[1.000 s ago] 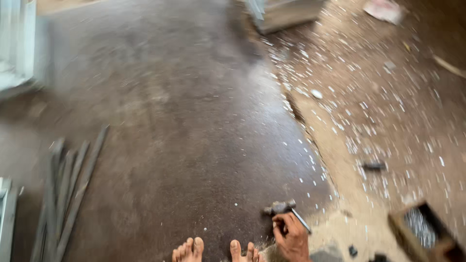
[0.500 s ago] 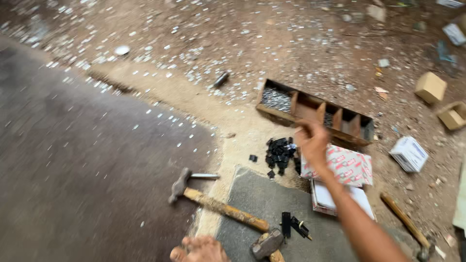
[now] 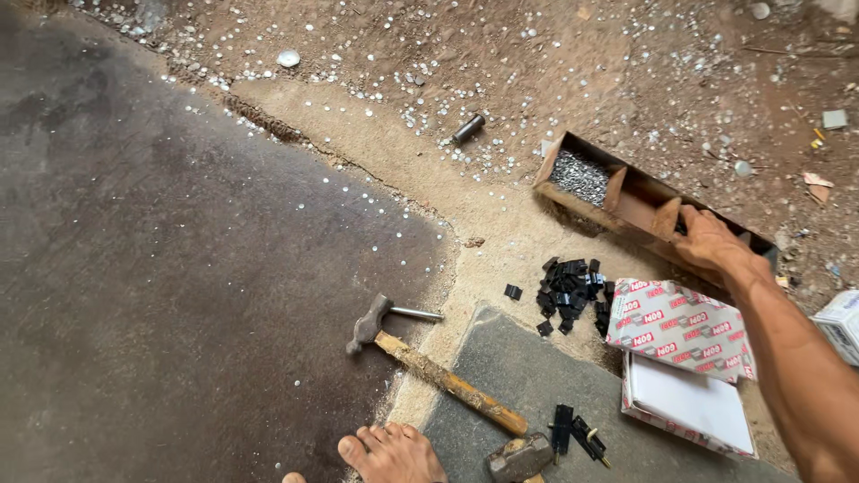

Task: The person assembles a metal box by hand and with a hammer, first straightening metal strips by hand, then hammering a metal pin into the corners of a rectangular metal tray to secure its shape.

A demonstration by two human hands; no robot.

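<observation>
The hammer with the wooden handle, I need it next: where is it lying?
In the head view the hammer lies on the ground at lower centre, its head on the dark sheet's edge, left of the pile of black pieces, just above a bare foot.

The right hand (image 3: 709, 240) reaches into a compartmented wooden tray (image 3: 626, 201) of nails.

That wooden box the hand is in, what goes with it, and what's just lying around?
In use:
right hand
wooden box
nails

Lying about:
hammer
black clips
paper packets
metal tube
grey mat
</observation>
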